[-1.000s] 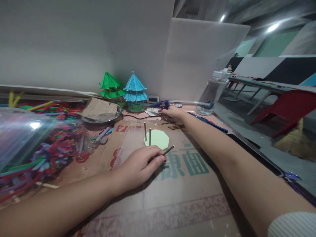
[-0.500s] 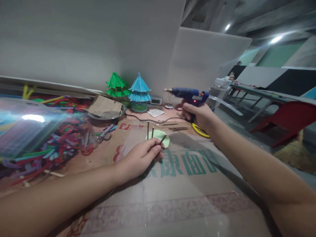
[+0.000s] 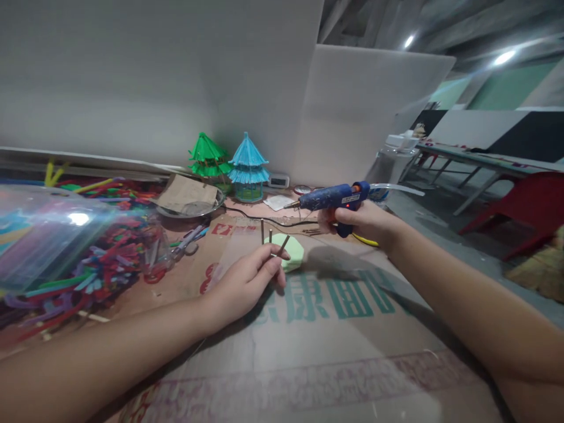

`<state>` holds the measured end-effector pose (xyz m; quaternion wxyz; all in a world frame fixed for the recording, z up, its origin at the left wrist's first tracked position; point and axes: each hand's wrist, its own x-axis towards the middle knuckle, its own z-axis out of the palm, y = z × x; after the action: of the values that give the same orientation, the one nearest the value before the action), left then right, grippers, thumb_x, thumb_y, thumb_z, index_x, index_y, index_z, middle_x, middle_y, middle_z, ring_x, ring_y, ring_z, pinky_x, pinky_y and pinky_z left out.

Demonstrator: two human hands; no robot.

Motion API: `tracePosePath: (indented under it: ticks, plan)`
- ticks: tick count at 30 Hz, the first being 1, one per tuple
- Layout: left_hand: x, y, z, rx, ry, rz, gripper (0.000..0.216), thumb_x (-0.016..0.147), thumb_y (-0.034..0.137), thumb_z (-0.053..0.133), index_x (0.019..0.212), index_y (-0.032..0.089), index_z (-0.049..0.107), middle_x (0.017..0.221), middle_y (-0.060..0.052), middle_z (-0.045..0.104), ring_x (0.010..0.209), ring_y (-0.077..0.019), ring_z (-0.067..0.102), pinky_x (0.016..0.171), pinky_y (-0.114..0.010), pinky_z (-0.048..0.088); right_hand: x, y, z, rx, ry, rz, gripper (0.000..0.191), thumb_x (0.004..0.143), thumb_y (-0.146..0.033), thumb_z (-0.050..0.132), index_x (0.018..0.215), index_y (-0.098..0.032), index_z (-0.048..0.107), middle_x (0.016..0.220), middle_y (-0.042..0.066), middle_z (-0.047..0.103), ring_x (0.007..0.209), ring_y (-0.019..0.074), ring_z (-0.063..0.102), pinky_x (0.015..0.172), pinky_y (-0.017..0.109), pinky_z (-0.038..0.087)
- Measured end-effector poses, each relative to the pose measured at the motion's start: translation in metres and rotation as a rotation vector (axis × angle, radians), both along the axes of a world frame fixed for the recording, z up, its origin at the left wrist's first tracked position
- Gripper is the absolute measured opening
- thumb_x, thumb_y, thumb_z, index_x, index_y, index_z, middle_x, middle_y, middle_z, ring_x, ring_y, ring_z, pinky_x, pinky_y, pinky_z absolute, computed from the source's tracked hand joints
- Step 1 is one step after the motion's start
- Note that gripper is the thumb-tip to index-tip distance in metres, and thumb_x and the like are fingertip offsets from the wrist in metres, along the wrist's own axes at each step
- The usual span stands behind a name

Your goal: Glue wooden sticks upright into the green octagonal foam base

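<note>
My left hand (image 3: 258, 267) pinches a short brown stick (image 3: 284, 244) between thumb and fingers, tilted to the right. It is over the near left part of a pale green many-sided base (image 3: 294, 251). Two more brown sticks (image 3: 262, 231) stand upright at the base's far left side. My right hand (image 3: 352, 218) is wrapped round a blue hot glue gun (image 3: 332, 198), held in the air to the right of the base. Its nozzle points left, its small red light is on, and a clear glue stick (image 3: 396, 188) pokes out of its back.
Behind stand a green model pavilion (image 3: 206, 154) and a blue one (image 3: 248, 167). A metal tray (image 3: 194, 207) holds cardboard. Colourful pipe cleaners (image 3: 110, 264) and scissors (image 3: 187, 244) lie at left. A black cord (image 3: 264, 220) crosses the table; loose sticks (image 3: 312, 231) lie under the glue gun.
My right hand has lowered the glue gun and brought it slightly nearer the base. My left hand, still pinching the stick, has shifted a little to the left.
</note>
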<state>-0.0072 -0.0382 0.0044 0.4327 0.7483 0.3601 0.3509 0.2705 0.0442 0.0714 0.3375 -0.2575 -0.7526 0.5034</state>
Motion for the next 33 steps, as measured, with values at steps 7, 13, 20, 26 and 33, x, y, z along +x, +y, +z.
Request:
tracePosePath:
  ticks: [7, 13, 20, 26, 33]
  plan:
    - [-0.001, 0.002, -0.005, 0.007, -0.093, 0.030, 0.025, 0.107, 0.038, 0.040, 0.107, 0.020, 0.056, 0.097, -0.003, 0.068, 0.092, -0.0178, 0.065, 0.087, -0.032, 0.048, 0.006, -0.012, 0.010, 0.004, -0.081, -0.057, 0.044, 0.075, -0.060, 0.080, 0.089, -0.019, 0.076, 0.079, 0.007, 0.074, 0.079, 0.0256, 0.071, 0.077, 0.038, 0.054]
    - [-0.001, 0.005, -0.008, 0.034, -0.111, 0.056, 0.024, 0.107, 0.038, 0.042, 0.105, 0.020, 0.058, 0.096, -0.003, 0.066, 0.092, -0.0175, 0.063, 0.087, -0.033, 0.048, 0.007, -0.010, 0.016, 0.094, -0.218, -0.008, 0.027, 0.078, -0.044, 0.076, 0.075, -0.018, 0.073, 0.072, 0.004, 0.071, 0.070, 0.0196, 0.065, 0.071, 0.033, 0.050]
    - [-0.002, 0.005, -0.010, 0.024, -0.144, 0.057, 0.025, 0.107, 0.040, 0.041, 0.109, 0.021, 0.057, 0.096, -0.003, 0.067, 0.090, -0.0182, 0.065, 0.086, -0.034, 0.049, 0.002, -0.012, 0.016, 0.076, -0.328, -0.141, 0.029, 0.076, -0.043, 0.073, 0.062, -0.020, 0.061, 0.061, 0.003, 0.061, 0.066, 0.0197, 0.059, 0.065, 0.035, 0.048]
    - [-0.002, 0.003, -0.010, 0.024, -0.157, 0.051, 0.023, 0.107, 0.038, 0.041, 0.108, 0.021, 0.057, 0.095, -0.003, 0.068, 0.090, -0.0179, 0.065, 0.087, -0.034, 0.049, 0.002, -0.012, 0.013, 0.076, -0.317, -0.165, 0.033, 0.075, -0.049, 0.074, 0.066, -0.020, 0.060, 0.061, 0.002, 0.056, 0.063, 0.0170, 0.054, 0.061, 0.032, 0.046]
    - [-0.001, 0.004, -0.011, 0.034, -0.163, 0.052, 0.024, 0.108, 0.039, 0.042, 0.109, 0.021, 0.057, 0.095, -0.002, 0.068, 0.091, -0.0179, 0.066, 0.087, -0.035, 0.050, 0.004, -0.012, 0.009, 0.093, -0.295, -0.230, 0.045, 0.070, -0.061, 0.079, 0.072, -0.019, 0.062, 0.063, 0.002, 0.057, 0.062, 0.0161, 0.053, 0.057, 0.030, 0.042]
